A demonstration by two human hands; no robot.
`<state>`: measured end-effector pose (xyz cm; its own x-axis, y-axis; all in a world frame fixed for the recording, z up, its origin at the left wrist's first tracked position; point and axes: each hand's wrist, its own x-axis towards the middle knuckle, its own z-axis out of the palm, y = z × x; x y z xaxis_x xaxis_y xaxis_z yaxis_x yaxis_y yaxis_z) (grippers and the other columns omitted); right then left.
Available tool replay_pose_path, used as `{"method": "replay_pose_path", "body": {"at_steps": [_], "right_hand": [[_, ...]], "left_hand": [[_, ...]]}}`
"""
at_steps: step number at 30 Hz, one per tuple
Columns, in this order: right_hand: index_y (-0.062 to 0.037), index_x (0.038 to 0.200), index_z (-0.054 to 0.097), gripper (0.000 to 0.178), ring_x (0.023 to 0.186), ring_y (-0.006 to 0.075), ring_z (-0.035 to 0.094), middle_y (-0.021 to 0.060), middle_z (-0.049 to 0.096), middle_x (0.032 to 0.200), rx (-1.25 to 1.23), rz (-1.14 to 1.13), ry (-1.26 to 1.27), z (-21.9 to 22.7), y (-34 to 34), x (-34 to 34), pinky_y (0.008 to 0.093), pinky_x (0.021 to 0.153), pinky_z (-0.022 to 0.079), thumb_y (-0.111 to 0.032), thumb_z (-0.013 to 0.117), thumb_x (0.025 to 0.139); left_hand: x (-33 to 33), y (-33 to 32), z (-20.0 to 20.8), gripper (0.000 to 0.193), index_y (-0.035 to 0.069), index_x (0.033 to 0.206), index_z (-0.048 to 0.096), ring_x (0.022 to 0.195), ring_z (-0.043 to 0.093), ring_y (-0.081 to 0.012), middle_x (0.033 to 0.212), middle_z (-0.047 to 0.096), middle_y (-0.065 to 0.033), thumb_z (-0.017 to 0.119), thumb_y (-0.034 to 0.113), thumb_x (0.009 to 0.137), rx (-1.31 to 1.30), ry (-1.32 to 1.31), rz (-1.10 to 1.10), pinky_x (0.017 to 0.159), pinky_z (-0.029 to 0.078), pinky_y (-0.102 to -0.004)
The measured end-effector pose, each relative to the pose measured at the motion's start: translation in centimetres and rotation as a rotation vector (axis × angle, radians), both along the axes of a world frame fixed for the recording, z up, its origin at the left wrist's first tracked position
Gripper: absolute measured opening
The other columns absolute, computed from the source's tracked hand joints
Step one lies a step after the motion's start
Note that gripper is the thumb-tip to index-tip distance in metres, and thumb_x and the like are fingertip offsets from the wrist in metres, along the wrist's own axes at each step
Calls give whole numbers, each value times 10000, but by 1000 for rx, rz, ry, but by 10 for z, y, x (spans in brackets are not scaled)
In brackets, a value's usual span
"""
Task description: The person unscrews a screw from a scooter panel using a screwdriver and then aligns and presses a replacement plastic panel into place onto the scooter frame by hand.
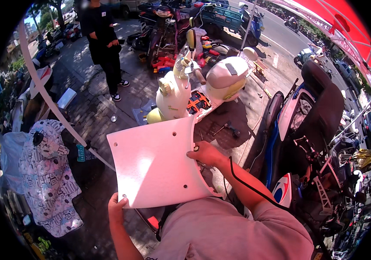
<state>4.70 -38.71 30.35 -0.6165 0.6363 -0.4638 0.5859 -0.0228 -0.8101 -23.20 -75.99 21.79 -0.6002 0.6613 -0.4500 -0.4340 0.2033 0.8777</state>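
Note:
A broad white plastic panel (pixel 150 162), slightly curved with several small dark holes, is held up in front of my body. The fingers of my left hand (pixel 116 207) close on its lower left corner, with the thumb on top. At the right edge, my right hand (pixel 206 153) grips the panel, thumb over the face and the other fingers partly hidden. Just beyond it stands a cream electric scooter (pixel 174 97). Orange and black parts (pixel 198 102) show in its uncovered floor, between the front shield and the rounded rear body (pixel 228 78).
Tools (pixel 228 128) lie on the ground right of the scooter. A blue and white scooter (pixel 298 112) stands close on my right. At left are a scooter with a patterned cover (pixel 51 173) and a canopy pole (pixel 49 97). A person (pixel 103 45) in black stands ahead.

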Motion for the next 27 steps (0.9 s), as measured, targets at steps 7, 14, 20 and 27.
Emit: {"method": "replay_pose_path", "body": {"at_steps": [7, 14, 20, 27], "right_hand": [[23, 1159, 741, 466, 929, 311, 754, 207, 779, 1025, 147, 29, -15, -3, 38, 65, 401, 904, 567, -335, 708, 861], [25, 1151, 738, 519, 968, 354, 737, 214, 770, 1014, 163, -16, -26, -2, 54, 100, 425, 923, 563, -394, 704, 846], [29, 1160, 740, 505, 907, 294, 757, 185, 779, 985, 118, -87, -24, -4, 35, 104, 385, 872, 579, -358, 719, 838], [10, 1188, 745, 519, 896, 263, 757, 159, 784, 1007, 108, -100, -18, -6, 13, 97, 370, 875, 579, -373, 737, 837]], "left_hand": [[44, 65, -11, 473, -6, 1299, 574, 972, 655, -163, 1128, 681, -76, 681, -7, 838, -30, 236, -47, 917, 510, -313], [65, 93, -16, 305, 70, 1126, 554, 914, 594, -124, 1000, 609, -32, 650, -75, 875, 14, 346, -68, 840, 481, -284], [64, 78, -13, 221, 64, 1054, 613, 915, 579, -104, 984, 609, -4, 676, -55, 878, 11, 458, -100, 842, 467, -263], [42, 54, 9, 181, 62, 1047, 618, 908, 565, -88, 981, 612, 12, 684, 2, 890, 11, 442, -195, 854, 444, -250]]}}
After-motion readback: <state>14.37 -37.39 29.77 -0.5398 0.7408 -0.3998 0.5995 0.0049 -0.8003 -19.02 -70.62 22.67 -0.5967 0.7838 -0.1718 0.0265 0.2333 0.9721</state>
